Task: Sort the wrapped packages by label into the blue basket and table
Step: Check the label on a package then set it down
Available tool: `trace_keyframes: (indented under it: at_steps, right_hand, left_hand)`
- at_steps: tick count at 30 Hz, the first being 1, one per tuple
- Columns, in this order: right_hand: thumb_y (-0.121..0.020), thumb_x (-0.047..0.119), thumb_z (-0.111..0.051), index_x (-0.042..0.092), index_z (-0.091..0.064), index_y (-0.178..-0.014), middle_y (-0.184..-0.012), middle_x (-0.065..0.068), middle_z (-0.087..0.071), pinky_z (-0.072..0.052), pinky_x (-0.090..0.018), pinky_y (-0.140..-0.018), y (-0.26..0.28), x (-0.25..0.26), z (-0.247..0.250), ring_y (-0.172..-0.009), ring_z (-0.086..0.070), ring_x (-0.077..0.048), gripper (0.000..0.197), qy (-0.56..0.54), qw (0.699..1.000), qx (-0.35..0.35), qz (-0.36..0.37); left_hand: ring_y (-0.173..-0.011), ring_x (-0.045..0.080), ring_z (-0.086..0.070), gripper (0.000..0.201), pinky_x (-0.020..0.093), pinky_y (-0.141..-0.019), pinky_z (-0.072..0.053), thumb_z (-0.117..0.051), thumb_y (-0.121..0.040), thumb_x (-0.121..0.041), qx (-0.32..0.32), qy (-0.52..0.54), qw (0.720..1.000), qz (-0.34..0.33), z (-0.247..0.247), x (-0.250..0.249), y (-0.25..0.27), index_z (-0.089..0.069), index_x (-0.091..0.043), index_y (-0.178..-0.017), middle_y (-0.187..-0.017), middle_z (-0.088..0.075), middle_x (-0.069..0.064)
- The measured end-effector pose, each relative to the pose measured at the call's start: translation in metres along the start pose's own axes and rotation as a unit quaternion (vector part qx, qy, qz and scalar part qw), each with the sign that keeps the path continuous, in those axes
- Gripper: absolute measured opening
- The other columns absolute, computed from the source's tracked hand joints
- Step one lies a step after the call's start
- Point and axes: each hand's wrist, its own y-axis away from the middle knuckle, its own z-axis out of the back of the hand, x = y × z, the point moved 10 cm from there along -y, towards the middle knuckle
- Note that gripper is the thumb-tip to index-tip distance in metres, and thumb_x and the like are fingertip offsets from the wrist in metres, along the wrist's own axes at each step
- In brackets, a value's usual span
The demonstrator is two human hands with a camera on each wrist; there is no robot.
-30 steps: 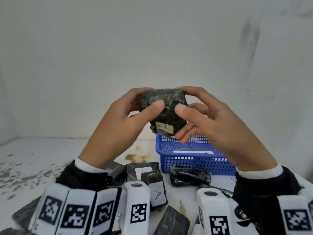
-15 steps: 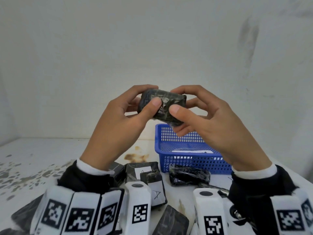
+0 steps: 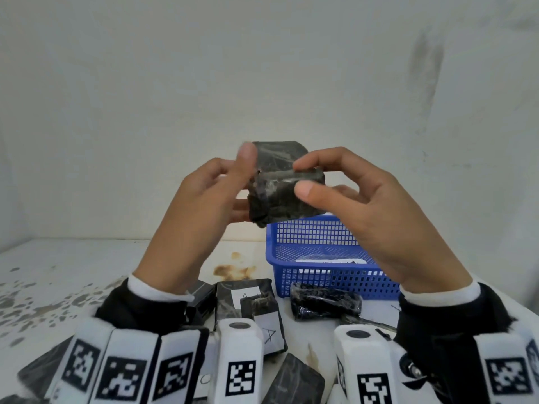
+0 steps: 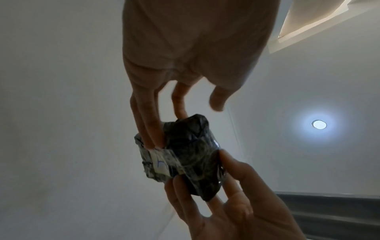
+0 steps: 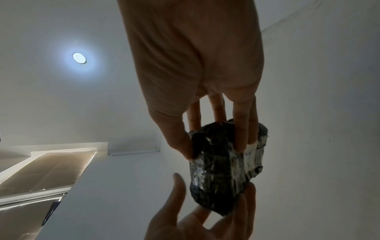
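2 hands, the left hand (image 3: 189, 225) and right hand (image 3: 388, 217), pinch 1 black wrapped package (image 3: 284, 188) above the blue basket (image 3: 329, 275), which holds 1 labelled item. Several packages (image 3: 325, 304) lie unsorted on the table (image 3: 87, 269), so most sorting seems left.

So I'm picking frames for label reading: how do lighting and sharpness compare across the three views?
Head view: evenly lit, held package sharp, left thumb slightly motion-blurred. Left wrist view: backlit by ceiling lamp, hands dim, label faintly legible. Right wrist view: same backlight, wrap glints, label mostly hidden.
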Motion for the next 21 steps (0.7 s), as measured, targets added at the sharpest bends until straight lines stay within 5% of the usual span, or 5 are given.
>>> trace_keyframes:
  at_steps: [4,7,11,14,21]
  right_hand:
    - [-0.084,0.027,-0.074,0.029,-0.073,-0.085,-0.098,-0.004,-0.070,-0.055,-0.032,-0.086,-0.002,-0.002,0.002,-0.081,-0.069,-0.018,0.002,-0.022,1.000,-0.007,0.007]
    - [-0.078,0.017,-0.081,0.037,-0.069,-0.096,-0.113,-0.001,-0.063,-0.058,-0.039,-0.091,-0.002,-0.003,0.003,-0.093,-0.070,-0.032,0.029,-0.023,1.000,-0.005,0.015]
    - [-0.074,0.022,-0.084,0.043,-0.057,-0.114,-0.115,-0.002,-0.057,-0.060,-0.030,-0.080,-0.002,-0.006,0.003,-0.090,-0.073,-0.022,0.053,-0.059,0.998,-0.030,-0.006]
    - [-0.082,0.005,-0.076,0.043,-0.049,-0.122,-0.115,-0.006,-0.058,-0.060,-0.028,-0.077,-0.003,-0.011,0.003,-0.092,-0.074,-0.017,0.061,-0.068,0.997,-0.034,-0.019]
    - [-0.087,0.018,-0.074,0.039,-0.046,-0.139,-0.110,-0.001,-0.073,-0.061,-0.038,-0.085,-0.005,-0.015,-0.001,-0.096,-0.074,-0.012,0.062,-0.019,0.999,-0.024,-0.030]
  left_hand:
    - [-0.091,0.027,-0.073,0.066,0.049,-0.101,-0.047,-0.074,-0.063,-0.039,0.021,-0.007,0.998,0.056,-0.004,0.017,-0.002,-0.053,-0.016,-0.122,-0.093,-0.077,0.007]
    - [-0.092,0.027,-0.073,0.066,0.051,-0.098,-0.048,-0.076,-0.067,-0.030,0.028,-0.023,0.998,0.057,-0.007,0.017,-0.001,-0.049,-0.021,-0.126,-0.100,-0.076,0.004]
    - [-0.086,0.025,-0.074,0.050,0.051,-0.087,-0.055,-0.068,-0.086,-0.012,0.024,-0.028,0.999,0.034,-0.007,0.008,0.002,-0.045,-0.026,-0.128,-0.109,-0.072,0.003]
    - [-0.084,0.020,-0.074,0.054,0.047,-0.085,-0.057,-0.069,-0.079,-0.031,0.013,-0.031,0.999,0.023,-0.007,0.004,0.004,-0.044,-0.028,-0.127,-0.106,-0.073,-0.002]
    - [-0.090,0.015,-0.072,0.050,0.046,-0.089,-0.055,-0.065,-0.075,-0.054,0.007,-0.093,0.996,0.002,-0.006,0.002,0.001,-0.061,-0.031,-0.119,-0.100,-0.075,-0.010]
